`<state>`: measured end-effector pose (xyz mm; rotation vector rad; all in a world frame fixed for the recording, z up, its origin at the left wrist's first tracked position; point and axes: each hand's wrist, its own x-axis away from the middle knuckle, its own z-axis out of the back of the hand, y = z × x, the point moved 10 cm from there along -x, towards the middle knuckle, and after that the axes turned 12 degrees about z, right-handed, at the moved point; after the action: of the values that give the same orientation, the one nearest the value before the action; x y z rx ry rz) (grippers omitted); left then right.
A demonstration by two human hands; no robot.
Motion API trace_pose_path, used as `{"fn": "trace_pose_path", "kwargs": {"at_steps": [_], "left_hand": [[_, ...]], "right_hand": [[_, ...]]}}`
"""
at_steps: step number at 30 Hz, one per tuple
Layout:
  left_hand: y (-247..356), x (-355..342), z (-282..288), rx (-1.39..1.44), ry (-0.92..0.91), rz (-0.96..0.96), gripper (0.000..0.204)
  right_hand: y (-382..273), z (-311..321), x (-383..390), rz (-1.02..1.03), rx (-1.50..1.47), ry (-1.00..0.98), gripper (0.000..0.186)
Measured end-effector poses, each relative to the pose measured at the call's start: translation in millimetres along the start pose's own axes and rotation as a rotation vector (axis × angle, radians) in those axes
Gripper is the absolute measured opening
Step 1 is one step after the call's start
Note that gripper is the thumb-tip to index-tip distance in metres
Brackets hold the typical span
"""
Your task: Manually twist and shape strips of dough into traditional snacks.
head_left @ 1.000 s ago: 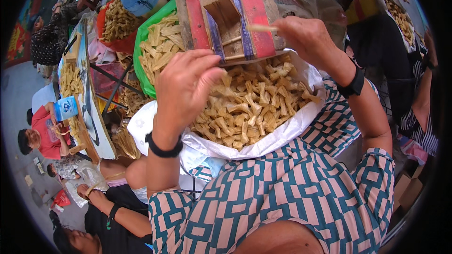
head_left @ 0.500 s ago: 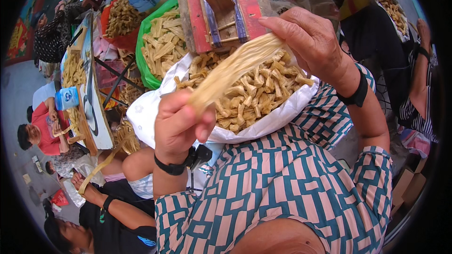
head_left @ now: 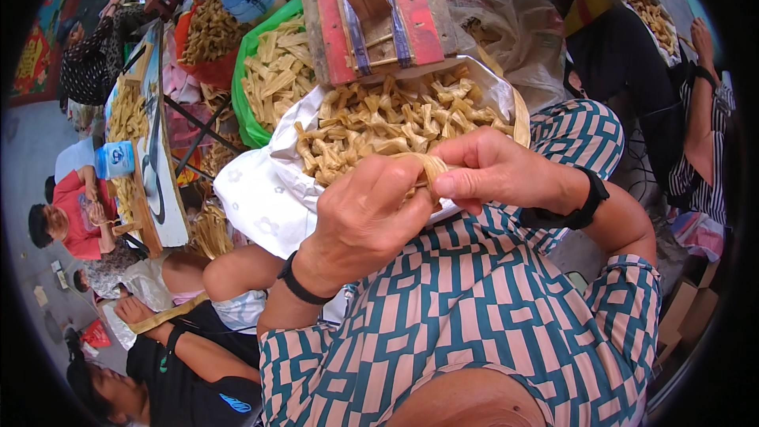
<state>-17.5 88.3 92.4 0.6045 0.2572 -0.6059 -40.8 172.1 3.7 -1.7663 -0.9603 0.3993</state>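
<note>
One tan strip (head_left: 432,168); left hand (head_left: 362,220) gripping; right hand (head_left: 507,178) pinching

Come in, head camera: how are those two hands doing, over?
Left hand, right hand: both pinching a tan strip. Held over white sack's near side. Sack heaped with tan pieces. Wooden holder beyond, clear of both hands.

The left hand (head_left: 365,217) and right hand (head_left: 500,172), held apart half a second ago with a long, flat, pale-yellow fibrous strip (head_left: 428,164) stretched between them, have drawn down and together at the near rim of the white plastic sack (head_left: 265,190). The strip is now bunched between their fingers. A pale-tan curved band (head_left: 522,119) has appeared along the sack's right rim.
</note>
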Motion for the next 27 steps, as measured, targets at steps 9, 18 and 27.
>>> {"fn": "trace_pose_path", "kwargs": {"at_steps": [9, 18, 27], "left_hand": [[5, 17, 18, -0.324, 0.394, 0.009, 0.019], [7, 32, 15, -0.097, 0.225, 0.043, 0.016], [-62, 39, -36, 0.889, 0.005, 0.745, 0.014]], "right_hand": [[-11, -1, -2, 0.139, -0.32, 0.07, 0.014], [-17, 19, -2, 0.265, 0.13, 0.183, 0.033], [-18, 7, -3, 0.396, 0.311, 0.152, 0.048]]}}
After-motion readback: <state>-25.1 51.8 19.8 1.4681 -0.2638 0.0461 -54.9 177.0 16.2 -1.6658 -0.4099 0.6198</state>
